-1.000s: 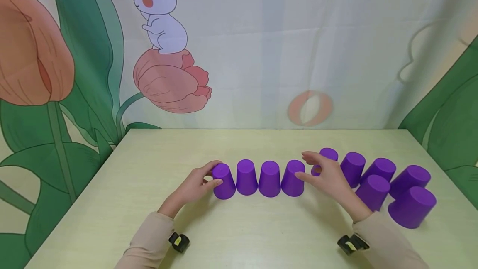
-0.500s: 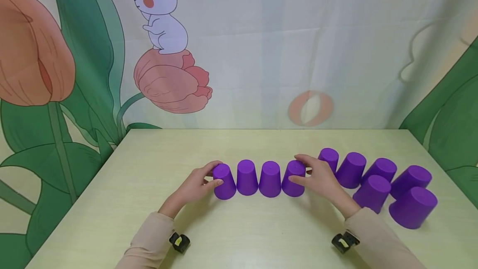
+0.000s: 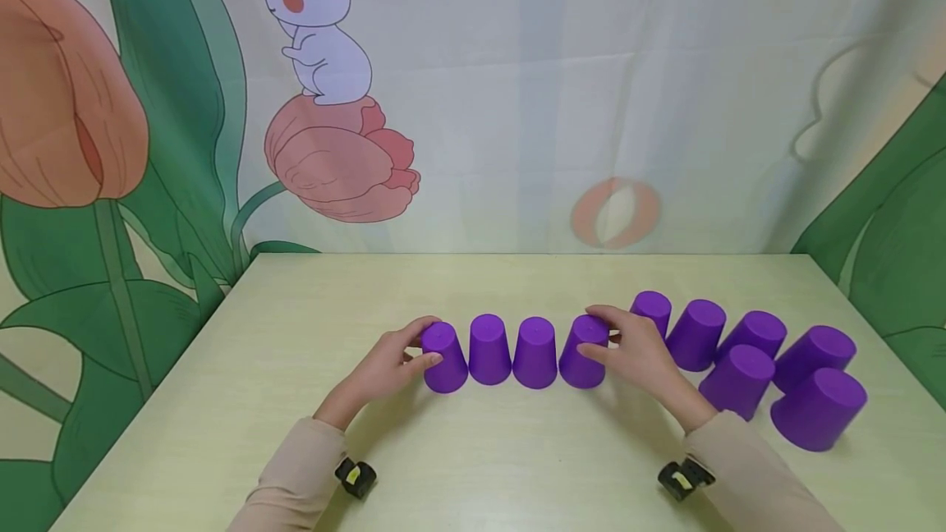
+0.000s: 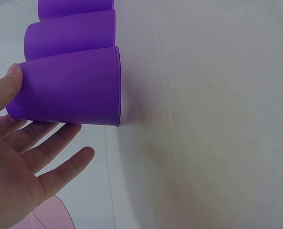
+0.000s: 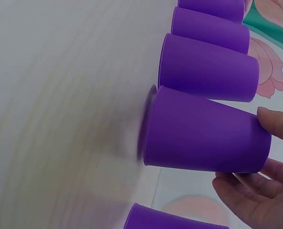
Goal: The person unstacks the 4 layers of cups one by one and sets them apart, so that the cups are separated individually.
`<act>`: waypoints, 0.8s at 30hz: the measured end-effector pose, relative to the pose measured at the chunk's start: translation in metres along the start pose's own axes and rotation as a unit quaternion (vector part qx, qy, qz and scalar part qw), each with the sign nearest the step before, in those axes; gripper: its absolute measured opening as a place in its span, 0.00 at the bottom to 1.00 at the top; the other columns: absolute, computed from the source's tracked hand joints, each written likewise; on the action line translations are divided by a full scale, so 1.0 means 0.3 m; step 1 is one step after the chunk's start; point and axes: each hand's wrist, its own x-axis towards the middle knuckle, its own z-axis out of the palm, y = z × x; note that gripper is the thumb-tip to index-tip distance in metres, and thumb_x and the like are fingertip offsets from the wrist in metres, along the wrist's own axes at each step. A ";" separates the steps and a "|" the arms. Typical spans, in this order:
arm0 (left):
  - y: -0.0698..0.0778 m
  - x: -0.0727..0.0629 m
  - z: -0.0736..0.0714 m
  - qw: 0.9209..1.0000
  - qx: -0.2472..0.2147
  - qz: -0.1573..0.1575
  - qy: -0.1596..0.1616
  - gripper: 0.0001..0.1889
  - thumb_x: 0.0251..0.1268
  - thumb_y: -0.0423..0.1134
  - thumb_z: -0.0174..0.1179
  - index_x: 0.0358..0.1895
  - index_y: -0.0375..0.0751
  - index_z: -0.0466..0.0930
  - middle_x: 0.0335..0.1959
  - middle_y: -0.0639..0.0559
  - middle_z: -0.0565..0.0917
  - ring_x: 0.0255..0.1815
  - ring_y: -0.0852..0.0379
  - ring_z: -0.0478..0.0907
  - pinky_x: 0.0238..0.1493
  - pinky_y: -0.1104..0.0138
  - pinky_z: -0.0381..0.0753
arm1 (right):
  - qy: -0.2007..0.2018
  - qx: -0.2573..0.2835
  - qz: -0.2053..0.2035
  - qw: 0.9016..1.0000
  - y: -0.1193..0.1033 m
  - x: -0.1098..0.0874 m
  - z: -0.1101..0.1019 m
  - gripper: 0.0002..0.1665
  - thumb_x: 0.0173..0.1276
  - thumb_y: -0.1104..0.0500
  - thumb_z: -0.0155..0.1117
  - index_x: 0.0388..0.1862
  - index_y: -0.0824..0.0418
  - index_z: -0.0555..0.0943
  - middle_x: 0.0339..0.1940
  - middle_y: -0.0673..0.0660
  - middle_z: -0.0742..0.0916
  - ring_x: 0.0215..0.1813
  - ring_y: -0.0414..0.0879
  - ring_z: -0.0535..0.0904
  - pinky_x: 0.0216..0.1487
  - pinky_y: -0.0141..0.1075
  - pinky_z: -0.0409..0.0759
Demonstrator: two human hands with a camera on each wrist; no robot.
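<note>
Several purple cups stand upside down side by side in a row on the table. My left hand [image 3: 383, 364] holds the leftmost cup [image 3: 446, 368], thumb on its near side near the top and fingers behind it. At the other end, my right hand [image 3: 641, 354] grips the rightmost cup [image 3: 581, 366] in the same way. Between these stand two more cups, the left one [image 3: 489, 351] and the right one [image 3: 534, 354], touched by neither hand. In the right wrist view a dark shadow lies under the rim of the gripped cup [image 5: 203, 131]; whether it is slightly raised I cannot tell.
Several more upside-down purple cups, one of them at the front right [image 3: 819, 410], stand loosely grouped right of my right forearm. Bare pale tabletop [image 3: 510, 458] lies in front of the row. A printed curtain [image 3: 473, 105] hangs behind the table's back edge.
My right hand has moved left, from beside the rightmost cup of the row to a grip on it. The left hand has kept its hold, and the cups look nearly unmoved.
</note>
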 end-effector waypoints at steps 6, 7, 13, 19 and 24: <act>0.000 0.000 0.002 1.000 -0.001 -0.001 0.001 0.21 0.63 0.37 0.56 0.58 0.38 0.66 0.47 0.44 0.80 0.46 0.47 0.77 0.39 0.60 0.77 | 0.009 -0.010 -0.003 1.000 -0.003 -0.019 -0.027 0.30 0.53 0.60 0.70 0.53 0.72 0.74 0.46 0.68 0.81 0.40 0.58 0.80 0.42 0.47 0.77; 0.000 -0.001 0.002 1.000 -0.003 0.000 0.001 0.21 0.63 0.37 0.56 0.58 0.37 0.66 0.47 0.44 0.80 0.46 0.47 0.77 0.39 0.60 0.77 | 0.011 -0.013 -0.002 1.000 0.000 -0.022 -0.031 0.30 0.53 0.60 0.70 0.53 0.71 0.74 0.46 0.68 0.81 0.40 0.58 0.79 0.42 0.47 0.77; 0.003 -0.002 0.002 1.000 -0.005 0.004 0.001 0.21 0.63 0.37 0.56 0.58 0.37 0.66 0.47 0.43 0.80 0.47 0.45 0.77 0.38 0.61 0.76 | 0.015 -0.020 0.003 1.000 0.006 -0.042 -0.059 0.30 0.53 0.61 0.69 0.54 0.72 0.74 0.46 0.68 0.81 0.42 0.58 0.79 0.43 0.48 0.76; 0.003 0.000 0.001 1.000 -0.002 0.001 -0.001 0.20 0.63 0.37 0.56 0.58 0.38 0.66 0.47 0.45 0.80 0.47 0.47 0.77 0.39 0.62 0.77 | 0.021 -0.026 0.018 0.999 0.013 -0.067 -0.092 0.30 0.53 0.59 0.70 0.53 0.72 0.73 0.46 0.69 0.81 0.43 0.59 0.79 0.43 0.48 0.76; 0.000 0.000 0.002 1.000 -0.001 0.001 -0.001 0.21 0.63 0.38 0.56 0.58 0.38 0.66 0.47 0.44 0.80 0.47 0.47 0.77 0.39 0.62 0.77 | 0.022 -0.041 0.040 0.998 0.031 -0.088 -0.116 0.32 0.54 0.58 0.70 0.55 0.71 0.73 0.44 0.69 0.81 0.40 0.56 0.78 0.40 0.46 0.76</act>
